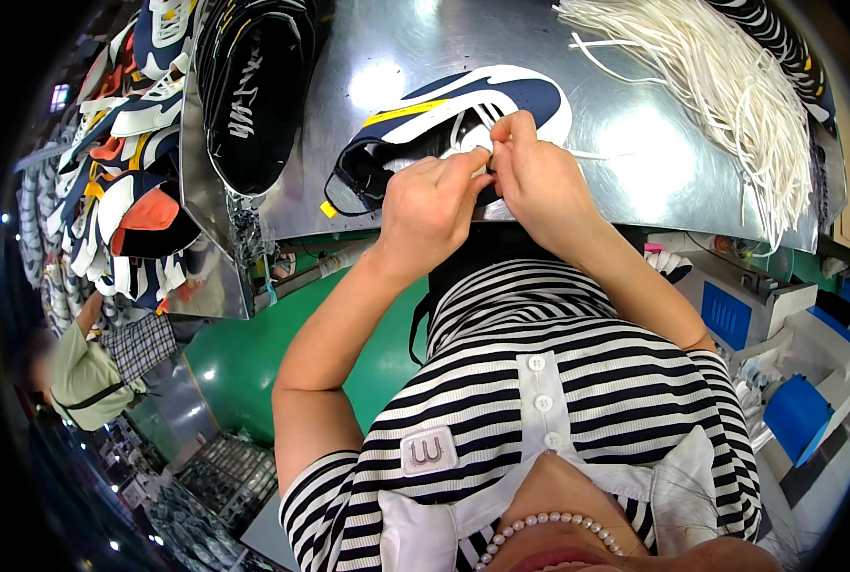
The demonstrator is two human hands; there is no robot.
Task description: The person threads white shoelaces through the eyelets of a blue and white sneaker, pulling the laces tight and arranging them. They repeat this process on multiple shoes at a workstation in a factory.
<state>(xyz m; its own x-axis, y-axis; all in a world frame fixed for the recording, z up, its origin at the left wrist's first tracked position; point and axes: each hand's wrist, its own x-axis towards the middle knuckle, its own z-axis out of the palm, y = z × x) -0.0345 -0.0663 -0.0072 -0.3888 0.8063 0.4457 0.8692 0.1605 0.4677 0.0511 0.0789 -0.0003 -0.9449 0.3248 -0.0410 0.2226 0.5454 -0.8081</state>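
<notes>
A navy, white and yellow shoe upper (401,121) with a dark lining lies on its side on the metal table before me. A white shoelace (459,132) loops at its opening, and a loose white end sticks out to the right of my right hand. My left hand (431,212) is closed in a pinch at the near edge of the upper. My right hand (547,181) pinches too, its fingertips meeting those of the left over the lacing area. Both appear to grip the lace, though the fingers hide most of what is between them.
A thick bundle of white shoelaces (701,86) lies at the right of the metal table (358,48). Stacked black shoe pieces (253,114) stand at the left, beside a heap of navy, white and orange uppers (148,205). Another person (96,372) is farther left.
</notes>
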